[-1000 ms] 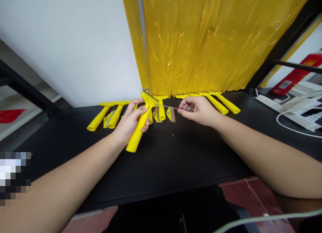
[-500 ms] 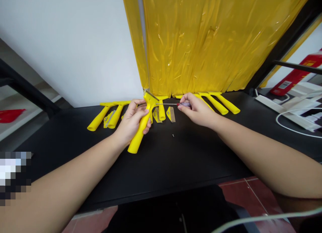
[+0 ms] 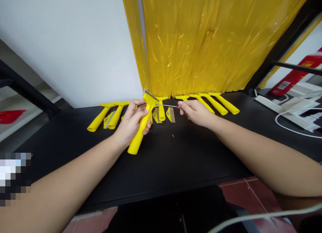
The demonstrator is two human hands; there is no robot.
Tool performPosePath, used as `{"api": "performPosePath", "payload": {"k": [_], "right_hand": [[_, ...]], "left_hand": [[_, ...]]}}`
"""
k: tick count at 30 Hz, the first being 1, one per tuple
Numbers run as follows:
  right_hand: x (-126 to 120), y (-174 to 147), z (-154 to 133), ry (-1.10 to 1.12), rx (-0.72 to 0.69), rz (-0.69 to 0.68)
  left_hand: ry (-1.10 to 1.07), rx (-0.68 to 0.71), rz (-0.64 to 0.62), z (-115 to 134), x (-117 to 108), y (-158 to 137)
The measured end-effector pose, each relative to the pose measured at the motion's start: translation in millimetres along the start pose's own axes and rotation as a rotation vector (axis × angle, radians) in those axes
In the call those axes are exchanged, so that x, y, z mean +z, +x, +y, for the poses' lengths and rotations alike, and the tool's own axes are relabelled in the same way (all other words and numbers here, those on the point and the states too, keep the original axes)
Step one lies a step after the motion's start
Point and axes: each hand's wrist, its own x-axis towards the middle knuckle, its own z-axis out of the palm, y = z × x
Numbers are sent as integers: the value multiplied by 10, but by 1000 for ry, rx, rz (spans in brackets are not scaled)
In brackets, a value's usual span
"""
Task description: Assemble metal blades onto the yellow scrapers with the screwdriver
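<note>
My left hand [image 3: 133, 120] is wrapped round a yellow scraper [image 3: 139, 135], its hollow handle slanting toward me and a metal edge along its head. My right hand [image 3: 195, 111] pinches a screwdriver [image 3: 168, 106]; the thin shaft points left and its tip meets the side of the scraper's neck. Most of the screwdriver's handle is hidden by my fingers. On the black table below lies a small screw [image 3: 172, 136]. Behind my hands are a loose yellow blade holder [image 3: 171, 115] with a metal plate and another yellow handle [image 3: 162, 110].
Several yellow handles [image 3: 227, 103] lie at the back right, others [image 3: 98, 120] at the back left. Yellow plastic sheeting [image 3: 201, 41] and a white panel [image 3: 83, 48] rise behind. A power strip with cables [image 3: 281, 113] and a red package [image 3: 289, 78] are at right.
My right hand's fingers have shifted and rolled on the screwdriver handle, covering more of it. The scraper and my left hand stay nearly in place.
</note>
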Motion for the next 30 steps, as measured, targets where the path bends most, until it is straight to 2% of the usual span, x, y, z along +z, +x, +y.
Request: {"api": "performPosePath", "payload": {"k": [6, 10, 12, 15, 19, 24, 28, 30], "right_hand": [[-13, -23, -50, 66, -148, 43], [-12, -9, -54, -36, -65, 51], [-1, -3, -46, -72, -72, 15], [8, -12, -41, -111, -185, -9], [-10, -24, -46, -178, -280, 80], [1, -4, -45, -202, -184, 110], [65, -3, -37, 47, -20, 20], [87, -11, -32, 140, -28, 18]], "left_hand": [[7, -8, -3, -9, -6, -3], [-3, -17, 13, 8, 5, 0], [-8, -16, 31, 20, 11, 2], [1, -18, 23, 22, 6, 5], [1, -6, -2, -22, -19, 11], [-23, 25, -25, -73, -35, 12], [-21, 73, -56, -81, -42, 16], [-17, 83, -56, -83, -44, 21]]}}
